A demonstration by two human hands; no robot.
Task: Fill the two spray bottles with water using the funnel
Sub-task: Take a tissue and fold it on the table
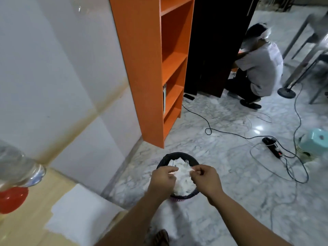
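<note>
No spray bottle is in view. At the far left a clear plastic bottle (16, 164) holding water rises, blurred, from the beige table (35, 233). Beside it lies a red round plastic piece (10, 199); I cannot tell whether it is the funnel. My left hand (162, 180) and my right hand (206, 181) hover close together over a dark waste basket (177, 154) on the floor. Both pinch crumpled white tissue (182, 176), which merges with the tissue filling the basket.
A white sheet (76, 212) covers part of the table. An orange shelf unit (150, 68) and a dark cabinet (213, 41) stand behind the basket. A person (257, 66) crouches there. Cables, a power strip (271, 147) and a teal stool (315, 142) lie to the right.
</note>
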